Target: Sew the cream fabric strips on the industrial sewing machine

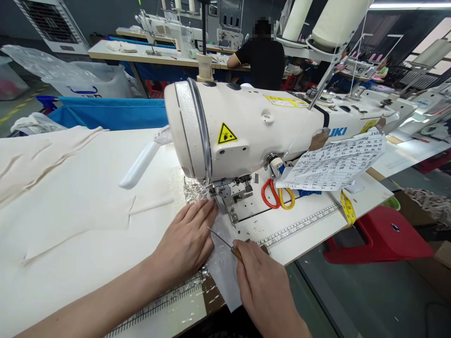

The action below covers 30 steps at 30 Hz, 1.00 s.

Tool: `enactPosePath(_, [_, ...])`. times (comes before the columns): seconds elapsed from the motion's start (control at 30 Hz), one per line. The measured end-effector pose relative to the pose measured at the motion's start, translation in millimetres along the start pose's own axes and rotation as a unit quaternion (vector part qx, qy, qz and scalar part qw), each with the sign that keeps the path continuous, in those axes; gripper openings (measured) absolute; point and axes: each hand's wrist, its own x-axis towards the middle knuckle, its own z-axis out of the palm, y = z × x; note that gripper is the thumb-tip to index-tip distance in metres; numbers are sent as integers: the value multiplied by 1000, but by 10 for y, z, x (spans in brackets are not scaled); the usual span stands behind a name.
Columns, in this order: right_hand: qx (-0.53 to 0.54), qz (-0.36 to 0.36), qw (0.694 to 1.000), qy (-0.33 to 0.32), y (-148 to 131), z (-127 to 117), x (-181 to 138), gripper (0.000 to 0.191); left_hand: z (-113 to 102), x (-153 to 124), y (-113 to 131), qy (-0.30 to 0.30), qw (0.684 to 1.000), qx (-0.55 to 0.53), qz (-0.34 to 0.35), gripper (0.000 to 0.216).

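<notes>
My left hand (190, 234) lies flat, fingers stretched out, on pale material beside the needle area of a white sewing machine (243, 122). Its fingertips are close to the presser foot (221, 203). In my right hand (266, 284) is an awl (237, 253) with a wooden handle, its thin metal point aimed at the left hand's fingers. Between both hands a sheer white strip of fabric (227, 286) runs from the foot down over the table's front edge. My left hand partly hides the material under it.
Cream fabric pieces (81, 216) lie on the left of the table. Red-and-yellow-handled scissors (270, 195) and a handwritten paper sheet (331, 159) are at the machine's right. A yellow tape measure (348, 209) hangs near a red stool (384, 234). A person (264, 56) sits beyond.
</notes>
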Motion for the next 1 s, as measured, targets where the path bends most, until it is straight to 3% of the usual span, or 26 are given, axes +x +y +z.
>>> enactPosePath(0.53, [3, -10, 1000, -14, -30, 72, 135, 33, -31, 15, -18, 3, 999, -42, -6, 47])
enactPosePath(0.83, [-25, 8, 1000, -7, -92, 159, 284, 31, -46, 99, -100, 22, 999, -9, -36, 41])
enactPosePath(1.0, [61, 12, 997, 35, -127, 153, 320, 32, -45, 120, -231, 17, 1000, 20, -11, 39])
